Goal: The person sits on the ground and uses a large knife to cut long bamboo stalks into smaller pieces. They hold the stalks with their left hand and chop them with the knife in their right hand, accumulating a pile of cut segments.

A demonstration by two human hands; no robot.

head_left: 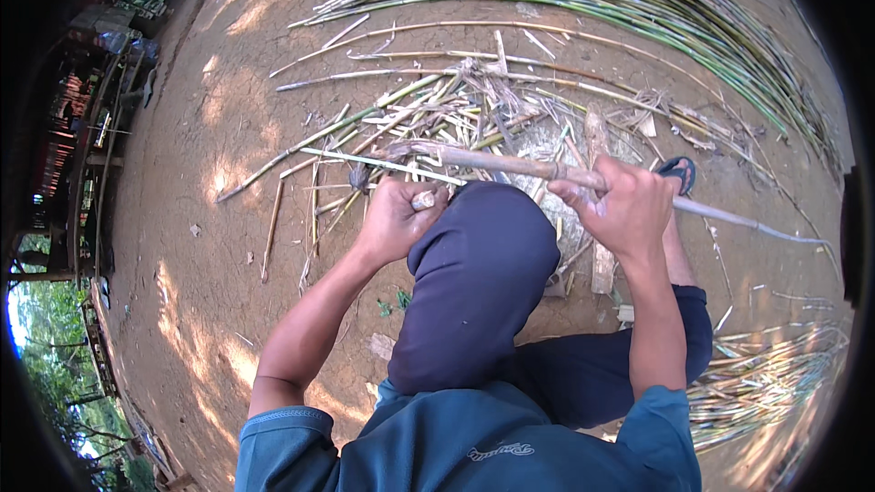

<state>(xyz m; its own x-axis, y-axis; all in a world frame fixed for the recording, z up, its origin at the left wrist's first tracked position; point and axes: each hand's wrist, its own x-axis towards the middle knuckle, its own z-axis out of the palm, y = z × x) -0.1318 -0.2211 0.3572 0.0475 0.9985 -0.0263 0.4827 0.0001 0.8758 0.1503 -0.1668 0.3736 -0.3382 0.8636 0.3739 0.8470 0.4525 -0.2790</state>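
1. Long-stalk bundle: lies farthest out, apparently uncut; plenty seems left.
2. Dry cane: spans beyond the raised knee, long and seemingly unfinished.
3. Pile of short stalk pieces: beyond the knee, probably finished cutting or waste.
4. Right hand: closed around the cane.
5. Left hand: curled round a blunt wooden end; whether handle or stalk, I cannot tell.

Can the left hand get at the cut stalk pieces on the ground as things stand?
Probably not without freeing itself first: the left hand is close to the cut stalk pieces, but it is closed around what looks like a wooden handle.
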